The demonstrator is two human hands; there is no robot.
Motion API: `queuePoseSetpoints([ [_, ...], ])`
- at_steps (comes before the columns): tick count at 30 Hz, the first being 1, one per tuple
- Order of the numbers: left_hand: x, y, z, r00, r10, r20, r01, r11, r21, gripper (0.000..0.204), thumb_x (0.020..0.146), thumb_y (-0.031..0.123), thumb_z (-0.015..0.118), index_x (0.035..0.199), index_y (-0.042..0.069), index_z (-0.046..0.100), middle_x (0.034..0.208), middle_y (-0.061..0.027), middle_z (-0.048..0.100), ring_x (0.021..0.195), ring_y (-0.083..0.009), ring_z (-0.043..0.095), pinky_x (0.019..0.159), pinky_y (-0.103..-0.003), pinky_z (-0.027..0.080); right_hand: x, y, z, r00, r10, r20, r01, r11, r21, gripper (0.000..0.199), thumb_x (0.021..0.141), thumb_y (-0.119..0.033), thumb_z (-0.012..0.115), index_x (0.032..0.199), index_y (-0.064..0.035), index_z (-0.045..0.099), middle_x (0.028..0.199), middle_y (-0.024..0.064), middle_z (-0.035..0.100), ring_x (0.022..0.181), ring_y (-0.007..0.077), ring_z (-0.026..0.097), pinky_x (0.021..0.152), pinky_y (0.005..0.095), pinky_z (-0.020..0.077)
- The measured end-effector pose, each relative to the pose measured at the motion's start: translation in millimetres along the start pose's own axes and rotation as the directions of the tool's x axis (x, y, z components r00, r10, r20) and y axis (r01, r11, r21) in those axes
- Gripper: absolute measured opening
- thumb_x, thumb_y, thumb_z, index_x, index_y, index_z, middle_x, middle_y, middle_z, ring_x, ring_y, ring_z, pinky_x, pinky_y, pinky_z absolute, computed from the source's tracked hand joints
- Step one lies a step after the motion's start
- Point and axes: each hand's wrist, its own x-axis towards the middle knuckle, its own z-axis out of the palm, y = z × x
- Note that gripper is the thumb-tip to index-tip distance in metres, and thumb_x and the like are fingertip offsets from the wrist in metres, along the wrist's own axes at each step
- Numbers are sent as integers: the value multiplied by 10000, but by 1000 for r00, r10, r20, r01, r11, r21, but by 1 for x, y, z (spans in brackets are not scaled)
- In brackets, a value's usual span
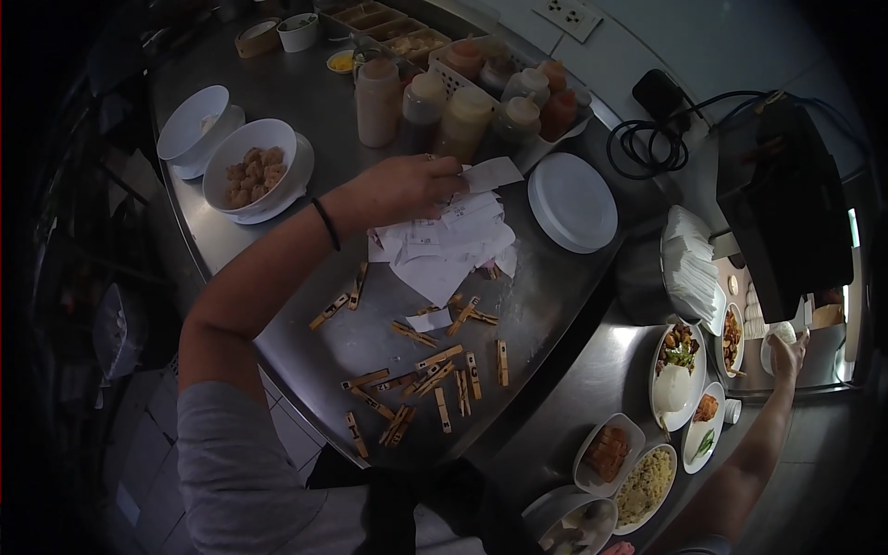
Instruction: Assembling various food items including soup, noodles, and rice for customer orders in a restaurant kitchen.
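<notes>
Paper slip (490, 173) pinched in left hand (402, 190) above receipt pile (444, 245); right hand (786, 356) state unclear.

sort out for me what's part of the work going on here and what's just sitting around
In hand:
left hand holding a paper slip
pile of paper slips under that hand
wooden clothespins scattered on the steel counter
right hand reaching toward the far right edge

Lying about:
sauce bottles
bowl of fried pieces
empty white plate
plated dishes
</notes>
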Motion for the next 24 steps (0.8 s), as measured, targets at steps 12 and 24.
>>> queuePoseSetpoints([
  [12, 10, 1, 0, 993, 120, -19, -118, 990, 71, 366, 741, 96, 560, 1103, 89, 504, 1021, -63, 473, 936, -254, 539, 784, -343, 478, 14, 10, -1, 999, 37, 6, -37, 998, -42, 1002, 558, -285, 738, 1382, -160, 182, 1285, 216, 408, 1174, 364, 415, 978, 399, 344],
  [24, -6, 72, -1, 983, 96, 159, -127, 973, 191, 523, 686, 101, 597, 1170, 240, 455, 1277, -140, 418, 1109, -350, 453, 951, -521, 338, 4, -37, 12, 978, 210, -3, -210, 978, 3, 1065, 455, -368, 752, 1368, -177, 238, 1310, 119, 367, 1176, 327, 412, 984, 381, 379],
])
